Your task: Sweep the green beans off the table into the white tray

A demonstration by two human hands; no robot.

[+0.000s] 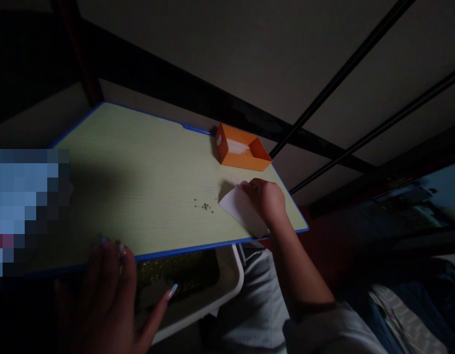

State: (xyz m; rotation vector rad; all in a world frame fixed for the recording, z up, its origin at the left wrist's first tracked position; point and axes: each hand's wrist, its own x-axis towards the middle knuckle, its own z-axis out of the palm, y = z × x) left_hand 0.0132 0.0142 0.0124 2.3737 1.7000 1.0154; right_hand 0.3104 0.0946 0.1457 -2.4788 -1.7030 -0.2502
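Observation:
My right hand [268,202] is closed around the upper edge of a white piece of paper or card [242,209], held low over the right part of a pale green tabletop [146,167]. Just left of the card lie small dark crumbs [205,206]. My left hand [109,295] is spread, its fingertips at the table's blue near edge and its thumb out to the right. Below that edge, a white tub [239,270] holds dark greenish loose material [190,270]. At the table's far side stands an orange open box [245,160] with white material inside.
A wall with dark strips [197,73] rises behind the table. My legs in grey trousers [257,295] are beside the tub. Cloth [408,314] lies at the lower right. A pixelated patch [20,206] covers the left edge. The surroundings are dark.

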